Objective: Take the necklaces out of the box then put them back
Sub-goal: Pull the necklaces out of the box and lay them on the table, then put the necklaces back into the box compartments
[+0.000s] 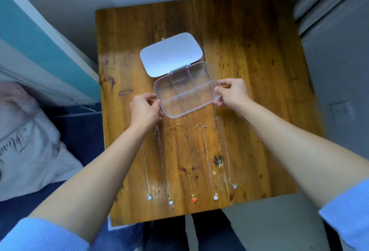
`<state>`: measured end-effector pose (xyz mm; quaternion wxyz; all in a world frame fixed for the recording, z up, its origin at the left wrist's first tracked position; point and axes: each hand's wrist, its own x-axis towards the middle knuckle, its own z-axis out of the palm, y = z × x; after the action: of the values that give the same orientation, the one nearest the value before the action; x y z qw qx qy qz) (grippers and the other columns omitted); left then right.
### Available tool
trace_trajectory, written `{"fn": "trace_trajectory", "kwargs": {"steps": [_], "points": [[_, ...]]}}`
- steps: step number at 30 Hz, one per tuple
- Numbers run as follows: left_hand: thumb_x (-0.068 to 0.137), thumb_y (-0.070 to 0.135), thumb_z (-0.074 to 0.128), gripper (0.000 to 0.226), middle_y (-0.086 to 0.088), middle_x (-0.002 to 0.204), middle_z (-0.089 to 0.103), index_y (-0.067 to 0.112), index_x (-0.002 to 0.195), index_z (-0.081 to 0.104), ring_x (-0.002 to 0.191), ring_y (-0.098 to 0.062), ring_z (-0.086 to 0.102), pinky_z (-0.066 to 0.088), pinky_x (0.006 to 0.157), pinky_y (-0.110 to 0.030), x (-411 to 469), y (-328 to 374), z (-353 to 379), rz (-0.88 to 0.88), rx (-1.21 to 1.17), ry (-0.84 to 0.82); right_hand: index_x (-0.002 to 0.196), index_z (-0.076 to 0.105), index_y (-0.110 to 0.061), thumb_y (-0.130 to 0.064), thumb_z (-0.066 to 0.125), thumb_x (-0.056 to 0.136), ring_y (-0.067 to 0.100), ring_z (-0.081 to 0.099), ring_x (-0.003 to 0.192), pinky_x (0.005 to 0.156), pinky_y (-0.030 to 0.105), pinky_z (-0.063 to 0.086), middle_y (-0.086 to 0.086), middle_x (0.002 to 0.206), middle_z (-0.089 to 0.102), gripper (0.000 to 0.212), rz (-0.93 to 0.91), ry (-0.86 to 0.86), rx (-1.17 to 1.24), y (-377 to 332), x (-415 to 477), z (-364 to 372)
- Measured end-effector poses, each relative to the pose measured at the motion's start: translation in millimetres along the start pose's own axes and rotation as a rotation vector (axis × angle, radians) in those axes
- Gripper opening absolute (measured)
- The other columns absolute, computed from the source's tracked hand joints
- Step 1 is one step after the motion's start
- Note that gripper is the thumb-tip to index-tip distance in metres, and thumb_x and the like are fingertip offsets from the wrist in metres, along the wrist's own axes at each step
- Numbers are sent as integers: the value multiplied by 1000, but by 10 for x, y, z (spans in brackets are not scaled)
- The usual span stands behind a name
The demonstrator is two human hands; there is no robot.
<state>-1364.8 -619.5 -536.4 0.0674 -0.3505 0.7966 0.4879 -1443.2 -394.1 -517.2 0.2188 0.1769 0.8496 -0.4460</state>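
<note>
A clear plastic box point(199, 102) with inner dividers lies open in the middle of the wooden table point(249, 71), its lid point(171, 54) folded back flat. All its compartments look empty. My left hand point(144, 111) grips the box's left end and my right hand point(232, 93) grips its right end. Several thin necklaces lie stretched out side by side on the table in front of the box, pendants toward me: a pale heart point(149, 197), a white one point(171, 202), a red one point(193, 200), a silver flower point(215, 197) and a butterfly point(234, 186).
The small table is hemmed in by a grey curtain point(329, 11) on the right and a bed with a white pillow point(26, 147) on the left. My knees point(199, 234) are under the table's near edge.
</note>
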Motion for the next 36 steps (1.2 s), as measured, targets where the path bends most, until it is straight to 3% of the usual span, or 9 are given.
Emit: {"fn": "trace_trajectory", "kwargs": {"steps": [5,10,13,15,20,23,26,32,36], "points": [[90,15,61,19,-11,77,71,8,106,70,50,-24,67,57,52,-29,307,42,-220,54,51,41,114,64,-10,-9,62,91,18,70,54,55,23,59,9,67,70,23,31,15,121,21,-97,225],[89,23,63,14,-8,82,71,16,99,71,70,-28,71,60,72,-44,293,15,-352,75,84,-16,116,64,-9,-20,66,90,19,72,68,60,27,60,6,85,70,28,38,37,128,60,-208,256],[89,27,61,16,-6,89,72,17,96,71,82,-23,67,58,77,-39,136,-207,-553,94,192,54,108,69,-12,-31,68,87,24,68,86,80,43,56,3,95,70,28,-91,133,-51,166,-398,235],[89,26,58,20,-6,100,70,15,100,70,91,-24,64,53,78,-36,0,-452,-713,119,339,118,97,71,-17,-32,68,85,21,65,85,80,40,53,-2,90,70,20,-223,155,-153,182,-617,311],[91,23,54,36,-12,123,52,10,124,58,114,-29,48,46,89,-43,-338,-1049,-955,153,579,137,87,73,-25,-37,69,82,21,65,83,72,32,50,-5,85,74,14,-329,-191,-453,82,-1061,973],[94,28,53,51,-14,129,49,13,141,40,114,-32,50,45,90,-45,-486,-1257,-964,100,523,66,90,71,-25,-40,66,82,27,64,94,71,31,44,-2,95,73,18,-332,-303,-597,41,-1166,1405],[95,34,52,58,-13,137,48,21,147,28,116,-33,54,45,92,-45,-529,-1327,-954,48,411,32,94,69,-25,-44,64,82,30,64,97,69,31,36,1,98,73,22,-354,-294,-651,6,-1181,1704],[93,33,58,60,-9,140,51,24,146,31,121,-31,53,46,98,-45,-487,-1368,-1004,52,334,34,103,66,-20,-52,63,84,34,63,101,73,36,39,10,106,70,38,-352,-102,-733,-201,-973,1995],[93,34,58,59,-8,138,53,25,145,32,118,-30,55,47,95,-44,-479,-1389,-1007,59,329,38,100,69,-20,-41,63,87,33,63,102,71,32,36,9,107,70,26,-264,-94,-747,-309,-866,2084]]}}
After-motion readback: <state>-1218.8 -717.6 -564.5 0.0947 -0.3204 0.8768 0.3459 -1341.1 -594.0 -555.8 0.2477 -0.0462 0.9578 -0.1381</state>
